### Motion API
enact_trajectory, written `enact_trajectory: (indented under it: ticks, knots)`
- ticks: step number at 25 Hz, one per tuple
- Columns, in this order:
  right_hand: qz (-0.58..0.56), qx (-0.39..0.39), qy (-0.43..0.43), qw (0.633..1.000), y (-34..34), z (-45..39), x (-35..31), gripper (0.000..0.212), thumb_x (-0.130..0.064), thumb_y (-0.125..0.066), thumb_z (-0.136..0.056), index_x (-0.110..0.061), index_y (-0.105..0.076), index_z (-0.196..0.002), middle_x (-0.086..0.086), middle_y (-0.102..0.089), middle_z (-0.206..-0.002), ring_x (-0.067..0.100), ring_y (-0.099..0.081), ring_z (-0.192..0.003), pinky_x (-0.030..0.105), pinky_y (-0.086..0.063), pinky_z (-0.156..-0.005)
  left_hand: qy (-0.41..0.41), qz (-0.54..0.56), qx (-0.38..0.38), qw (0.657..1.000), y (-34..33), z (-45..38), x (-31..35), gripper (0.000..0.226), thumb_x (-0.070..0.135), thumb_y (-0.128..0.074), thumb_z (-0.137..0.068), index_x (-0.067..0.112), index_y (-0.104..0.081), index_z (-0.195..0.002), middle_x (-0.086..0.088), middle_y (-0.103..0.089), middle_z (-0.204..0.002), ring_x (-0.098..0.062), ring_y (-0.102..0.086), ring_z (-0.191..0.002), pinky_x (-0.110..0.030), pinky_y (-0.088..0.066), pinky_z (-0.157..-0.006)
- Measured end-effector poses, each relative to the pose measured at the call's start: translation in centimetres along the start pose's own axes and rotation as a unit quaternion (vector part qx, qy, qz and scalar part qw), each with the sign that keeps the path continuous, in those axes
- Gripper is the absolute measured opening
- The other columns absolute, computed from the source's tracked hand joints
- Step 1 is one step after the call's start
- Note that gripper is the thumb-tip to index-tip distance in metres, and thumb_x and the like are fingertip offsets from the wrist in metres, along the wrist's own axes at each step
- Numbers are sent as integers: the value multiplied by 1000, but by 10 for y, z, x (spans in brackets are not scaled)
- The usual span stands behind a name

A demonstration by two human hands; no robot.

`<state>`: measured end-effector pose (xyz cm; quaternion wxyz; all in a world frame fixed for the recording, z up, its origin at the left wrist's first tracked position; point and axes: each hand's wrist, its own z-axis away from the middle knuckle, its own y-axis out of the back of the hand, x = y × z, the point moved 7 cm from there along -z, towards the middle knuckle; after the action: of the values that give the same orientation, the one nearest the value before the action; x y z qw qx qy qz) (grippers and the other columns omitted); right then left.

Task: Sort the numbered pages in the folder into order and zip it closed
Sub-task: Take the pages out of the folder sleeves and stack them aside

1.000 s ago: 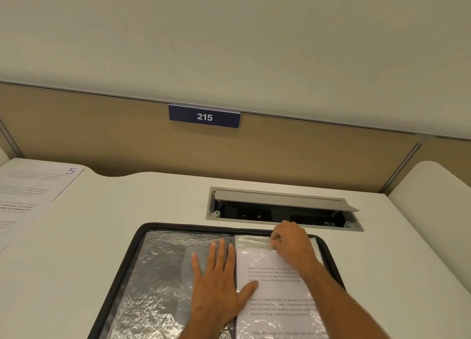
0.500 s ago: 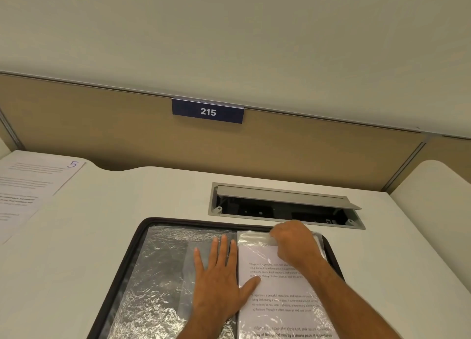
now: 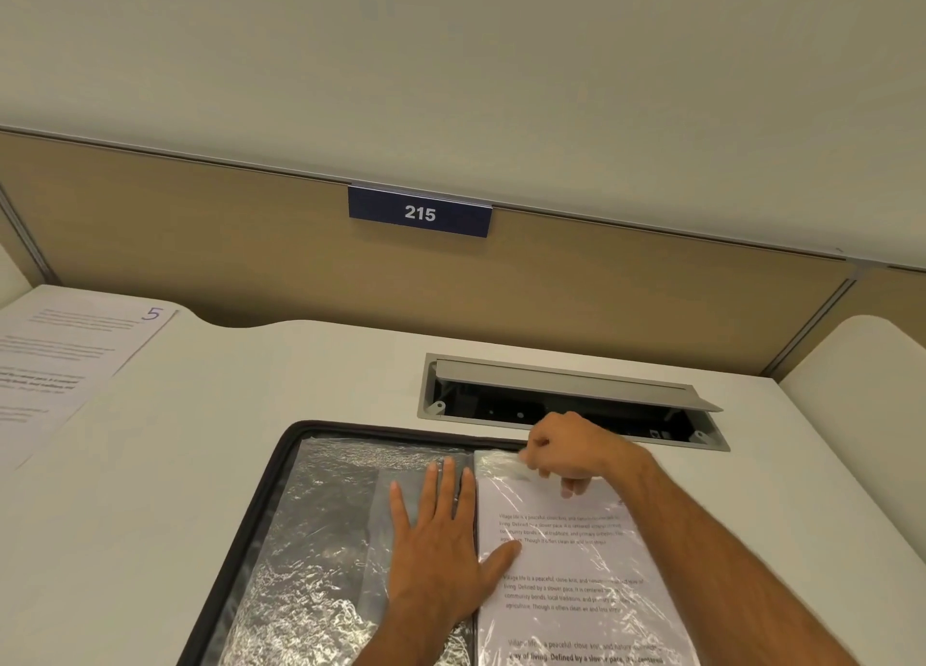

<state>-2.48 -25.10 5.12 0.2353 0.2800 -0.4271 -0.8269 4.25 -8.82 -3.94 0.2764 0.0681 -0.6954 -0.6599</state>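
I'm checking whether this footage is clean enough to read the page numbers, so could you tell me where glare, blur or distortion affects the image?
Head view: glare and wrinkles on the plastic sleeve wash out its printed lines; the empty sleeves on the left glint brightly; the loose page at the far left is soft, though its handwritten 5 is legible; wide-angle bending curves the partition; the right hand hides the sleeve's top edge.

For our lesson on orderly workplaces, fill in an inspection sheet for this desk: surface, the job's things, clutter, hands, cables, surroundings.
Surface: white desk, bare around the folder.
Job's things: black zip folder lying open, crinkled clear sleeves on its left side; printed page in a clear sleeve on its right; loose white sheet marked 5 at far left.
Clutter: nothing seen.
Hands: left hand flat, spanning the spine; right hand pinching the sleeve's top edge.
Cables: nothing seen; grey cable hatch open.
Surroundings: tan partition, blue 215 plate.
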Motion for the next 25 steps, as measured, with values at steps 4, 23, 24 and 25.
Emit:
enact_trajectory:
  ticks: [4,23,24,25]
  knots:
    - [1,-49,-51,997,-1,-7,11,14,-6,-57,-97,-12,-66,-105,3,-66,-95,10,-67,-64,19,-49,-51,-17,-5,29,999,0,-2,2,98,88,-38,-81,10,-58,-138,-13,-52,-146,-34,-51,-134,-67,-23,-103]
    - [167,364,41,915,108,-27,-14,16,-23,-55,-100,-20,-66,-88,-3,-63,-87,19,-57,-81,37,-44,-81,-6,40,35,999,7,1,6,137,109,-29,-52,4,-62,-133,-16,-55,-142,-37,-53,-130,-70,-24,-99]
    - [170,396,60,901,120,-22,-19,17,-23,-57,-99,-18,-67,-88,-1,-63,-85,19,-55,-78,38,-45,-81,-8,37,35,999,7,1,6,137,109,-29,-52,3,-62,-133,-17,-55,-143,-37,-53,-130,-70,-24,-99]
    - [172,429,79,883,132,-15,-23,16,-23,-60,-98,-15,-68,-86,1,-65,-82,20,-53,-74,39,-46,-79,-10,36,31,999,6,1,6,137,109,-30,-52,3,-62,-133,-17,-55,-143,-38,-53,-130,-71,-24,-99]
